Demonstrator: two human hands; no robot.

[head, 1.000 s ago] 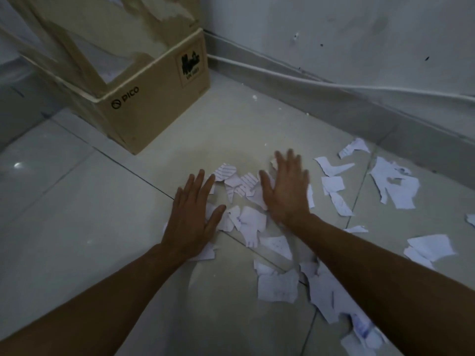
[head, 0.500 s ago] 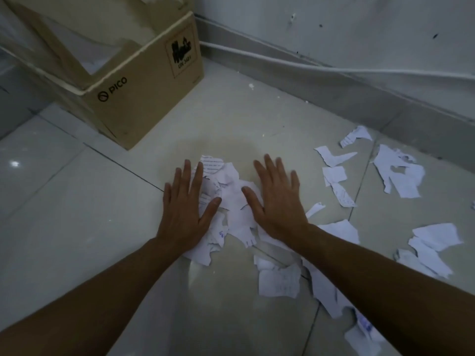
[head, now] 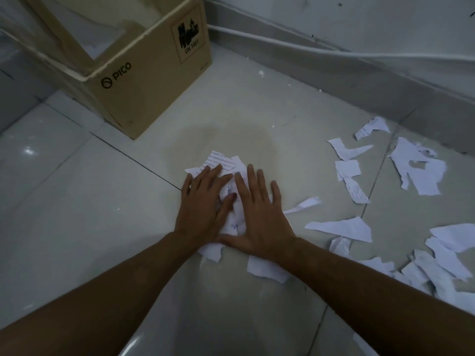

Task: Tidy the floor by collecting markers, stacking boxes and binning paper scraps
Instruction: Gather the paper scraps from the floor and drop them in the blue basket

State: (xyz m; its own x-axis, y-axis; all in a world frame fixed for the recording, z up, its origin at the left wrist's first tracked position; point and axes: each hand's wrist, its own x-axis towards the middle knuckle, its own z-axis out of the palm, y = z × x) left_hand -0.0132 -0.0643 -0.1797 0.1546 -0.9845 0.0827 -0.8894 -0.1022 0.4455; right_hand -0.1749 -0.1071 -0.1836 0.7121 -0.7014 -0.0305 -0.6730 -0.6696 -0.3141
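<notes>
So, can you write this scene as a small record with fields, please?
left hand: flat, fingers straight, on the paper pile
right hand: flat, fingers straight, on the paper pile
paper pile: torn white pieces bunched between both hands
loose scraps: scattered on the floor, to the right
cardboard box: open top, upper left, apart from the pile

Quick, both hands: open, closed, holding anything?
Left hand: open, flat, pressing the paper scrap pile.
Right hand: open, flat on the same pile.
</notes>
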